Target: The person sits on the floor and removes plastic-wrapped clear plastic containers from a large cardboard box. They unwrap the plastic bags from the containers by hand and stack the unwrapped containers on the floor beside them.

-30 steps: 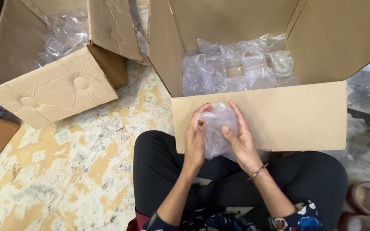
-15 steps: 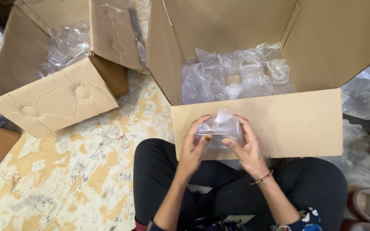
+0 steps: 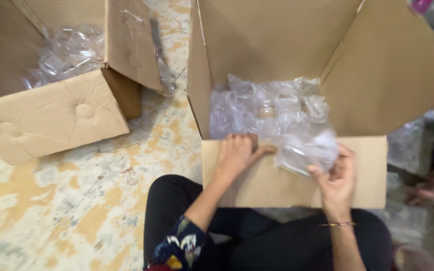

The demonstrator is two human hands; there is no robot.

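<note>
Over the near flap of the open cardboard box (image 3: 277, 75), your right hand (image 3: 338, 181) grasps a clear plastic packet (image 3: 307, 150) from below, fingers curled on its edge. It looks light, soft and crinkly, likely slippery, so hold it by the bunched rim rather than squeezing. Your left hand (image 3: 237, 153) rests clenched on the flap's edge, gripping only cardboard. More clear packets (image 3: 262, 108) fill the box; a second box (image 3: 51, 115) stands well apart, left.
</note>
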